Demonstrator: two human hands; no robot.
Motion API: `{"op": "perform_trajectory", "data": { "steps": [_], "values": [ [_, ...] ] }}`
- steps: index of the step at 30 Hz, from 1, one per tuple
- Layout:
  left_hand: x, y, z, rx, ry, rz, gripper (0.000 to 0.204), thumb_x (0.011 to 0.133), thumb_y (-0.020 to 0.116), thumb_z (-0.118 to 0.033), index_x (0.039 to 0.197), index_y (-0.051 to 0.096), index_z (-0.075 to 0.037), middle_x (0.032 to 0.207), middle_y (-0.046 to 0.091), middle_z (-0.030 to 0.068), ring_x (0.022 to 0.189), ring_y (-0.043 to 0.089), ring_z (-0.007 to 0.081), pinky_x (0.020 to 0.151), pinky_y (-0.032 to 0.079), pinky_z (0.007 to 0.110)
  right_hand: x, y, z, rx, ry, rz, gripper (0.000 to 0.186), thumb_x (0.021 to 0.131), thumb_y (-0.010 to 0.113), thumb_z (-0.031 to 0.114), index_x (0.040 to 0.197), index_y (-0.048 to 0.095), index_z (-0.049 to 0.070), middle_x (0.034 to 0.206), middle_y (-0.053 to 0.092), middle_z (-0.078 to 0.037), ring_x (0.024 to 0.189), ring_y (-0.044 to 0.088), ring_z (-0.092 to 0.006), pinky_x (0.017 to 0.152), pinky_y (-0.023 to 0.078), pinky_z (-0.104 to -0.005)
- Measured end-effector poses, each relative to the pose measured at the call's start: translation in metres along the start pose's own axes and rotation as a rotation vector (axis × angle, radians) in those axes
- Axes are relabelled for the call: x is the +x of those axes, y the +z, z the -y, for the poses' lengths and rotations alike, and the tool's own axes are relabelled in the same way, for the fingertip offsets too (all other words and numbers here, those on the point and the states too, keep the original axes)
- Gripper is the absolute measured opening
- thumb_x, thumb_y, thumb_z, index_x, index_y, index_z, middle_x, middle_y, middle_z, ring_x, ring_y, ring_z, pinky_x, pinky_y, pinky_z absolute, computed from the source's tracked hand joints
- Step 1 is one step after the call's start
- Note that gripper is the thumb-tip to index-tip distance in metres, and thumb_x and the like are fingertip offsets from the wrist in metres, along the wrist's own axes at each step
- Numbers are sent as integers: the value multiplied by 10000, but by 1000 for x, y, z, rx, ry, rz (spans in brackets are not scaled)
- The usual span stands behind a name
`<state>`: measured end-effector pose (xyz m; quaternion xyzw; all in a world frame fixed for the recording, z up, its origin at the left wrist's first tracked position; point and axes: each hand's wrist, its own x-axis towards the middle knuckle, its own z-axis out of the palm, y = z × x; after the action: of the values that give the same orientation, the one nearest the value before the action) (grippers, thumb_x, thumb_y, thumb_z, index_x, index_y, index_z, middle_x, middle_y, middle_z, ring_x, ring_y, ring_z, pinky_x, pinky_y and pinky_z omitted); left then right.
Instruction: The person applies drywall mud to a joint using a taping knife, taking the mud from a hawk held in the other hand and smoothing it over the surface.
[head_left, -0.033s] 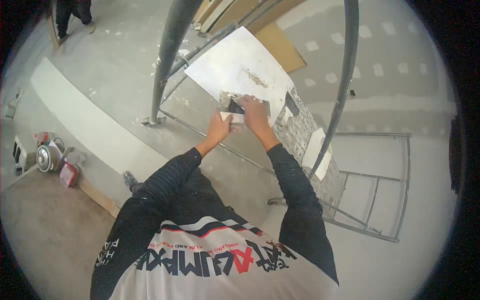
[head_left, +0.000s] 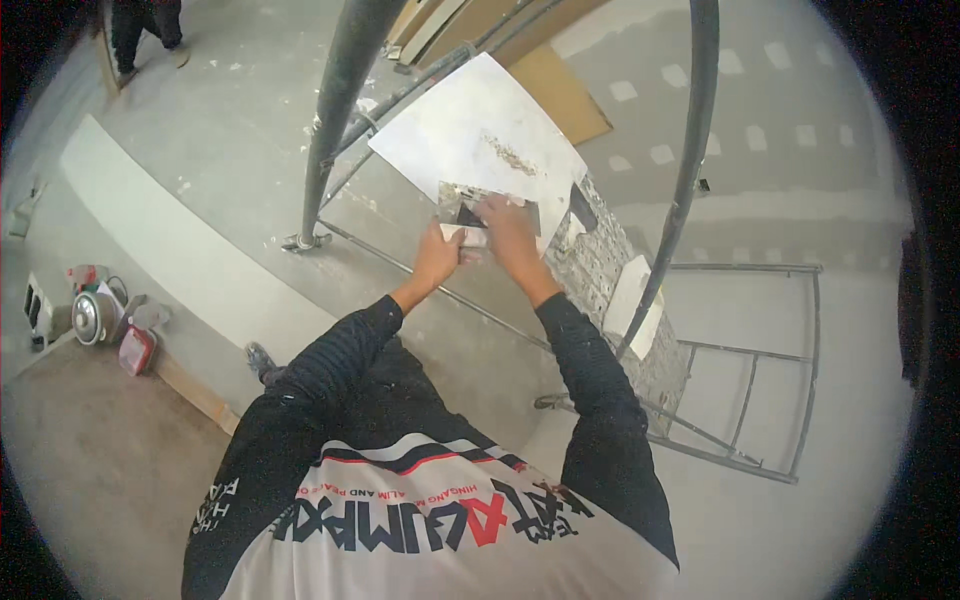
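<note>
In front of me, at the near edge of a white board, both hands grip a small pale, flat-sided piece. My left hand is closed on its left end, thumb on top. From the right, my right hand bends its fingers over the piece and a dark flat patch beside it. A plaster-speckled edge shows just beyond the fingers. Much of the piece is covered by my hands, and its exact kind cannot be made out. Brown crumbs lie on the board farther up.
Scaffold poles rise on both sides of a perforated metal plank. A metal frame stands at right. A long pale sheet lies on the floor at left, near a round metal pot. Another person's legs show far left.
The fingers of my right hand have shifted very slightly toward me. Everything else looks the same.
</note>
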<state>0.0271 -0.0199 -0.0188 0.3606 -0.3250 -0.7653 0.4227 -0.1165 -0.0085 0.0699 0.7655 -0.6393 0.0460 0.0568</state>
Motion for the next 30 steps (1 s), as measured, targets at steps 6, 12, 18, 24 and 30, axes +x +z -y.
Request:
{"op": "perform_trajectory", "data": {
  "steps": [6,12,18,24,30],
  "values": [
    [15,-8,23,134,76,-40,402,964,644,-104,1216,490,169,937,713,264,753,762,336,567,644,395,29,3,6,-19,-45,31,356,782,597,-10,1110,715,60,1099,656,-138,1014,642,-364,863,536,-470],
    [-14,16,-18,305,140,-62,425,956,646,-92,1249,469,160,956,717,260,733,761,331,554,645,391,16,-5,-3,-82,2,63,359,770,589,-17,1096,716,62,1045,641,-162,986,634,-374,846,530,-477],
    [7,-15,0,283,46,-28,430,984,600,-71,1313,408,130,1042,698,263,745,764,321,563,648,386,29,10,10,-24,-102,42,193,807,597,39,975,693,31,998,625,-155,981,629,-365,818,536,-483],
    [-8,2,-19,91,-23,69,388,993,590,-64,1266,400,137,1057,693,257,757,767,316,601,654,388,35,-4,-2,-20,-51,20,230,800,622,6,1012,706,28,986,635,-173,972,630,-385,829,543,-476],
    [11,-7,-7,167,-23,36,425,1008,602,-108,1308,410,124,1086,692,240,799,756,288,603,643,367,25,6,11,-67,-143,-18,208,829,614,64,1011,697,9,1036,657,-163,974,643,-355,828,542,-468]
  ]
}}
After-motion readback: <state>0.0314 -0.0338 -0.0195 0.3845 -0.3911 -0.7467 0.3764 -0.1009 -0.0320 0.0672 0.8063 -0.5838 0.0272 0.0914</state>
